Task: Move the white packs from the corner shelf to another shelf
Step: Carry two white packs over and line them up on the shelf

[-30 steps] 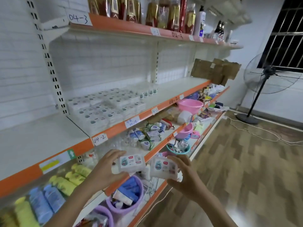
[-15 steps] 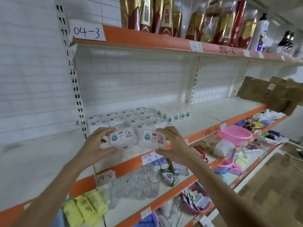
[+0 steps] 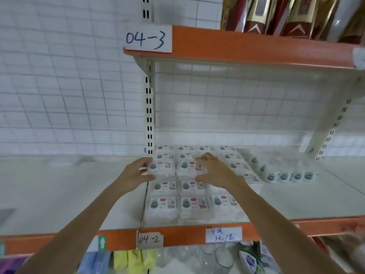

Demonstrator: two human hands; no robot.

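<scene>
Resting between curled fingers (image 3: 147,162): two white packs (image 3: 161,168).

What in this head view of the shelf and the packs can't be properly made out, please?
- Head view: print on the white packs, blurred.
- Pack under the right hand: its right side, covered by the fingers.
- Price label: handwriting, partly legible.
- Red and gold packets above: cut off by the top edge.

Both white packs carried up from low in front of the lower shelves, now set among the packs on the 04-2 shelf (image 3: 197,237). Left hand (image 3: 134,176) grips one white pack (image 3: 163,168); right hand (image 3: 215,171) grips the other white pack (image 3: 188,169), side by side, touching.
</scene>
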